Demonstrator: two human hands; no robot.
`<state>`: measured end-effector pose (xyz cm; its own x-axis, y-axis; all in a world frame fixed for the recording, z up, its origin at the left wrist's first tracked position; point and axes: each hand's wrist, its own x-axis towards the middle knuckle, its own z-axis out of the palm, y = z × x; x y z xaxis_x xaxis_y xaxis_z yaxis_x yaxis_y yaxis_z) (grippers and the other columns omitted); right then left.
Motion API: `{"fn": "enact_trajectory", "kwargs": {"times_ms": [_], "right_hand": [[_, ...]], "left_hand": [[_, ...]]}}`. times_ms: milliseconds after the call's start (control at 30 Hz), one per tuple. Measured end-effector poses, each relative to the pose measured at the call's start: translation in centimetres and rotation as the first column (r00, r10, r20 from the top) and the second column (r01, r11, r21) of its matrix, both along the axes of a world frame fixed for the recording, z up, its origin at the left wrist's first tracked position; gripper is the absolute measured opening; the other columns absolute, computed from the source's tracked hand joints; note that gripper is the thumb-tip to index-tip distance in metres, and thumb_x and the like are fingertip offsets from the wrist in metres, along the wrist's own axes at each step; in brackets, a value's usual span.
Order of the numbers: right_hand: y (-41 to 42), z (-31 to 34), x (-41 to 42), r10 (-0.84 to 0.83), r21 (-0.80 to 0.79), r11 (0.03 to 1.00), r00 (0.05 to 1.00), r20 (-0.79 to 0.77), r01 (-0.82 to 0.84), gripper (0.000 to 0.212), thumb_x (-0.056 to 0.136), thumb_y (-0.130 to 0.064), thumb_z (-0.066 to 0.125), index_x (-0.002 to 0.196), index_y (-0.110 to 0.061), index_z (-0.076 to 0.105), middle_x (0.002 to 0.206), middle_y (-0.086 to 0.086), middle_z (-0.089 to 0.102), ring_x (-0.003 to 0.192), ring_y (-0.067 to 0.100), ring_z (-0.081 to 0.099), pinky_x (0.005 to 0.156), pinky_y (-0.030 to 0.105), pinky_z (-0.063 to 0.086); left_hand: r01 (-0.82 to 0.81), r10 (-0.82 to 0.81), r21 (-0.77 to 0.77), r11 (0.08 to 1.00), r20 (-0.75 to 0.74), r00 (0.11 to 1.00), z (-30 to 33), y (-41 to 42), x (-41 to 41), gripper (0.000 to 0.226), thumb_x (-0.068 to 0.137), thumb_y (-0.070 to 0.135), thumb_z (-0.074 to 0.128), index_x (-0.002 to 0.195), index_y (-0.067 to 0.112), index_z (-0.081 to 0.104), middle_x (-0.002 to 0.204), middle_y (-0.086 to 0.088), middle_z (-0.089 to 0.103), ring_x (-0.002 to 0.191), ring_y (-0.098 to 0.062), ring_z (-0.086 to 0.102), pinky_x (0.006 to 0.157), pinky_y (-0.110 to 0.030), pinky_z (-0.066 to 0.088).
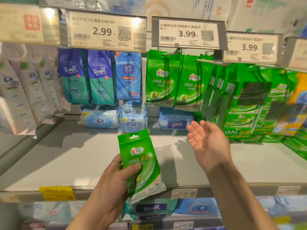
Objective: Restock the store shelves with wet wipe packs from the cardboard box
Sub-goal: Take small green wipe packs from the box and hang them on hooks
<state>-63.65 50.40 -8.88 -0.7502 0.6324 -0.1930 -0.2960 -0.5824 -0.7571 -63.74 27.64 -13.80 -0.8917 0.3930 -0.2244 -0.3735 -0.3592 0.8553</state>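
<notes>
My left hand grips a green wet wipe pack upright over the front of the grey shelf, thumb across its front. My right hand is held out to the right of the pack, palm up, fingers relaxed and holding nothing. Matching green packs hang from a peg under the 3.99 price tag, straight above and behind. The cardboard box is out of view.
Blue Tempo packs and a Vinda pack hang to the left. Flat blue wipe packs lie at the shelf's back. Green multipacks crowd the right side. Another stocked shelf lies below.
</notes>
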Motion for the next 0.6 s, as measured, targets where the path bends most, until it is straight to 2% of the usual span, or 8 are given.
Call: {"fn": "enact_trajectory", "kwargs": {"times_ms": [100, 167, 267, 367, 467, 533, 600], "right_hand": [[-0.8, -0.5, 1.5, 0.052, 0.093, 0.994, 0.999, 0.008, -0.053, 0.013, 0.105, -0.018, 0.051, 0.100, -0.010, 0.060, 0.075, 0.007, 0.069, 0.062, 0.020, 0.067, 0.066, 0.032, 0.049], [-1.4, -1.0, 2.9, 0.096, 0.183, 0.978, 0.995, 0.012, -0.096, 0.011, 0.104, -0.014, 0.051, 0.103, -0.007, 0.060, 0.069, 0.008, 0.065, 0.060, 0.022, 0.062, 0.064, 0.034, 0.046], [-2.5, -2.2, 4.8, 0.171, 0.324, 0.929, 0.984, 0.054, -0.179, 0.014, 0.104, -0.009, 0.048, 0.107, -0.004, 0.061, 0.072, 0.014, 0.065, 0.060, 0.025, 0.061, 0.064, 0.038, 0.044], [-3.2, -3.8, 6.3, 0.218, 0.438, 0.861, 0.966, 0.141, -0.259, 0.021, 0.106, -0.011, 0.046, 0.107, -0.003, 0.066, 0.081, 0.020, 0.068, 0.063, 0.027, 0.061, 0.059, 0.037, 0.044], [-3.5, -4.8, 7.3, 0.277, 0.489, 0.803, 0.939, 0.202, -0.342, 0.030, 0.104, -0.029, 0.052, 0.109, -0.002, 0.066, 0.085, 0.020, 0.069, 0.064, 0.028, 0.060, 0.051, 0.032, 0.045], [-3.3, -5.0, 7.8, 0.340, 0.503, 0.762, 0.914, 0.223, -0.407, 0.037, 0.097, -0.038, 0.060, 0.110, -0.003, 0.066, 0.090, 0.027, 0.067, 0.061, 0.030, 0.063, 0.049, 0.030, 0.046], [-3.1, -5.2, 8.3, 0.372, 0.540, 0.706, 0.889, 0.268, -0.458, 0.031, 0.095, -0.031, 0.058, 0.108, -0.004, 0.066, 0.084, 0.026, 0.070, 0.059, 0.026, 0.064, 0.052, 0.029, 0.048]], "left_hand": [[0.007, -0.007, 0.003, 1.000, -0.033, 0.999, 0.3, 0.4, 0.0, 0.031, 0.095, -0.002, 0.057, 0.124, 0.007, 0.063, 0.111, -0.021, 0.075, 0.096, -0.038, 0.075, 0.075, -0.042, 0.060], [0.017, -0.018, -0.004, 1.000, -0.067, 0.998, 0.5, 0.7, 0.0, 0.030, 0.095, -0.001, 0.057, 0.123, 0.007, 0.064, 0.112, -0.019, 0.075, 0.098, -0.038, 0.075, 0.076, -0.042, 0.060], [0.022, -0.027, -0.039, 0.999, -0.145, 0.989, 1.0, 1.3, 0.0, 0.029, 0.096, 0.000, 0.057, 0.121, 0.010, 0.066, 0.112, -0.016, 0.076, 0.101, -0.035, 0.074, 0.086, -0.045, 0.057], [0.038, -0.052, -0.065, 0.997, -0.226, 0.973, 1.9, 1.9, 0.1, 0.029, 0.095, 0.002, 0.060, 0.120, 0.016, 0.068, 0.112, -0.010, 0.077, 0.103, -0.032, 0.074, 0.093, -0.048, 0.055], [0.059, -0.072, -0.052, 0.997, -0.297, 0.952, 2.6, 2.4, 0.0, 0.032, 0.093, 0.003, 0.061, 0.121, 0.018, 0.067, 0.113, -0.008, 0.077, 0.103, -0.029, 0.074, 0.089, -0.043, 0.055], [0.078, -0.087, -0.042, 0.996, -0.342, 0.936, 3.0, 2.8, 0.0, 0.035, 0.093, 0.003, 0.061, 0.124, 0.019, 0.065, 0.115, -0.007, 0.076, 0.104, -0.027, 0.074, 0.083, -0.038, 0.058], [0.107, -0.115, -0.042, 0.993, -0.385, 0.916, 3.3, 3.2, -0.1, 0.038, 0.093, 0.005, 0.060, 0.127, 0.022, 0.063, 0.117, -0.006, 0.076, 0.105, -0.027, 0.074, 0.080, -0.034, 0.060]]}}
